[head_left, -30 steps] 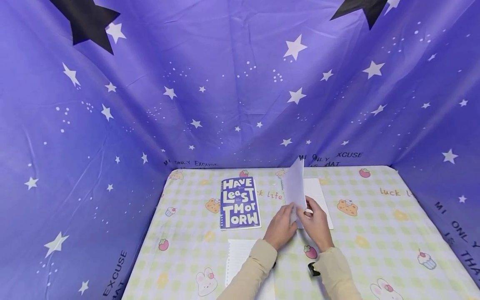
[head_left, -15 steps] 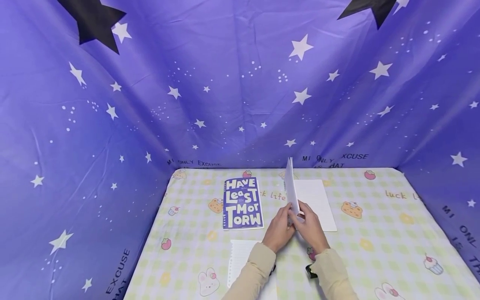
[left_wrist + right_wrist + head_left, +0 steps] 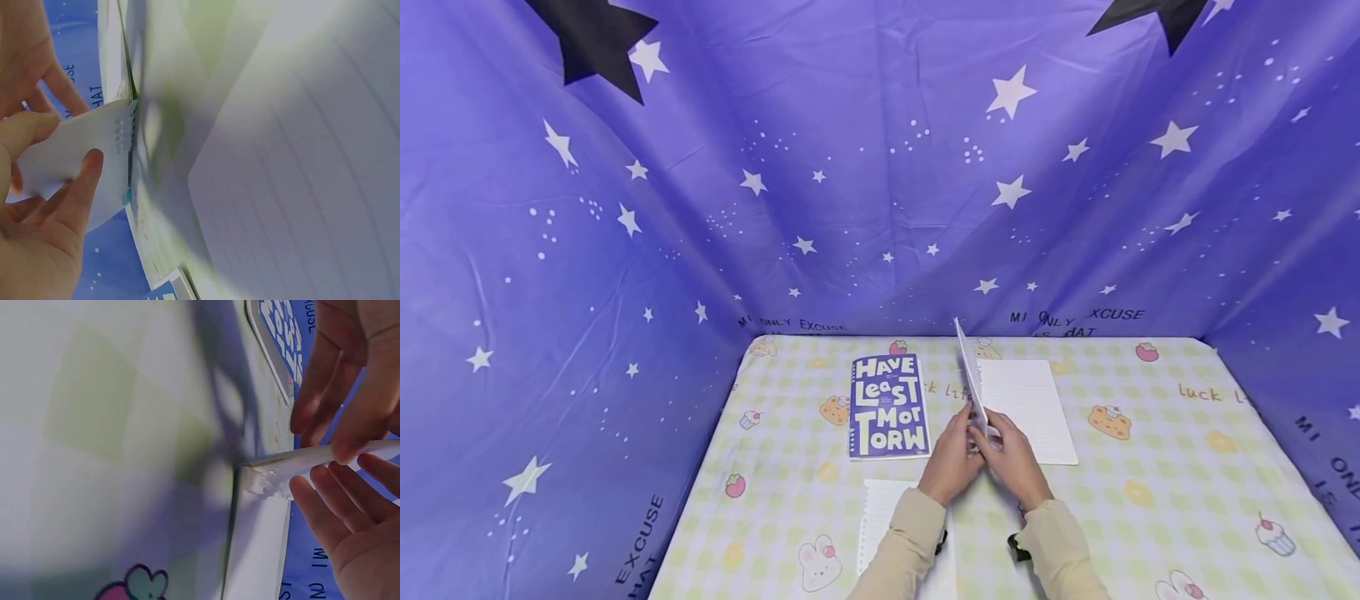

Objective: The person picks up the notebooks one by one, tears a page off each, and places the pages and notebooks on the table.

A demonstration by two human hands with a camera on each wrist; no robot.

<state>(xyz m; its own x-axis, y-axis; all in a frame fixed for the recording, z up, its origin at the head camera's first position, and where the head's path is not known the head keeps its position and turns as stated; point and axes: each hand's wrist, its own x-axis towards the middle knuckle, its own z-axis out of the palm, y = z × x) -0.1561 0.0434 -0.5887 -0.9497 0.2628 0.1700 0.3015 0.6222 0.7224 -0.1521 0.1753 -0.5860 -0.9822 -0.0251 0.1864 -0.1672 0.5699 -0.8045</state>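
An opened loose-leaf notebook lies right of centre, its lined pages flat on the table. Its raised bundle of leaves stands almost upright at the bound left side. My left hand pinches the near edge of this bundle, fingers against its left face, as the left wrist view shows. From the other side my right hand holds it too, with fingertips along the right face. Binding holes line the inner edge of the raised leaves.
A blue notebook with white lettering lies to the left. Nearer, a loose lined sheet with punched holes is partly under the left sleeve. A checked tablecloth covers the table, and a starry purple curtain closes off the back and sides.
The raised leaves have swung from leaning right, through upright, to leaning slightly left, uncovering more of the lined pages. Both hands have shifted a little left with them.
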